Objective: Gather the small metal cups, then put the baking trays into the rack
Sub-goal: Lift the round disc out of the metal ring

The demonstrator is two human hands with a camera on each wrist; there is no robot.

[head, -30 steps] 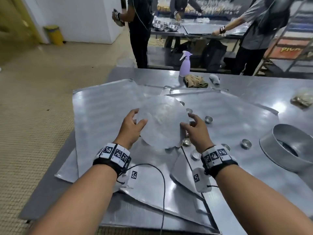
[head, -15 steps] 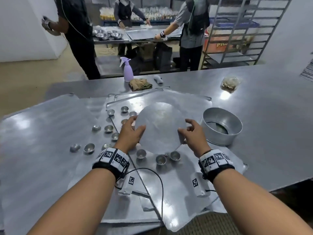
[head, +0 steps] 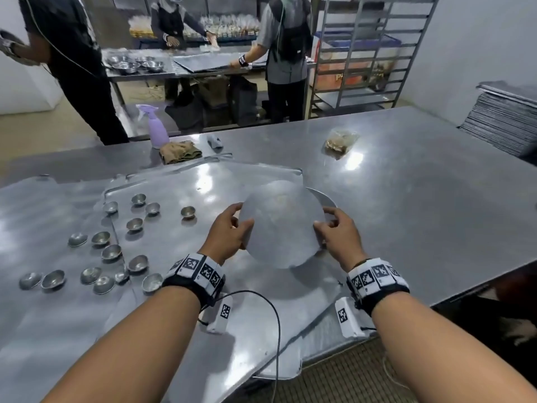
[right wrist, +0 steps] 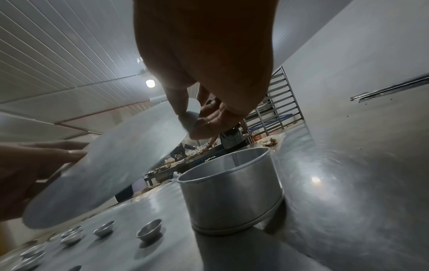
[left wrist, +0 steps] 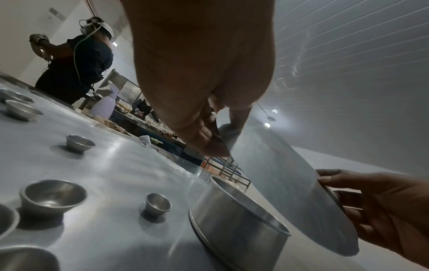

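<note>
I'm holding a round metal disc (head: 281,225) up off the table (head: 421,199) with both hands, and it's tilting, its far edge higher than the near one. My left hand (head: 229,232) is gripping the disc's left rim, thumb on top and fingers (left wrist: 204,135) curled underneath. My right hand (head: 338,232) is pinching the right rim the same way, thumb over the top face, fingers (right wrist: 216,117) tucked below. Right under the disc a round pan (right wrist: 232,194) is standing upright on the table, its mouth open, and from the head view I'm only catching a sliver of its rim past the disc's far right edge. From the wrist views the disc is hanging above the pan and not touching it. The cups (head: 110,253) are sitting scattered to my left, well apart from my hands, spread loosely over flat baking trays (head: 58,315) that are lying overlapped on the table; most are upright, a few look tipped. One cup (head: 187,212) is sitting alone, nearest the disc. The rack (head: 369,53) is standing beyond the table's far edge, with its rails showing. A stack of trays (head: 502,120) is piling up at the far right of the table. Along the far edge I'm seeing a purple spray bottle (head: 157,132), a brown cloth (head: 180,152) just beside it, and a clear bag (head: 340,142) further right. People (head: 283,53) are working at a back counter.
</note>
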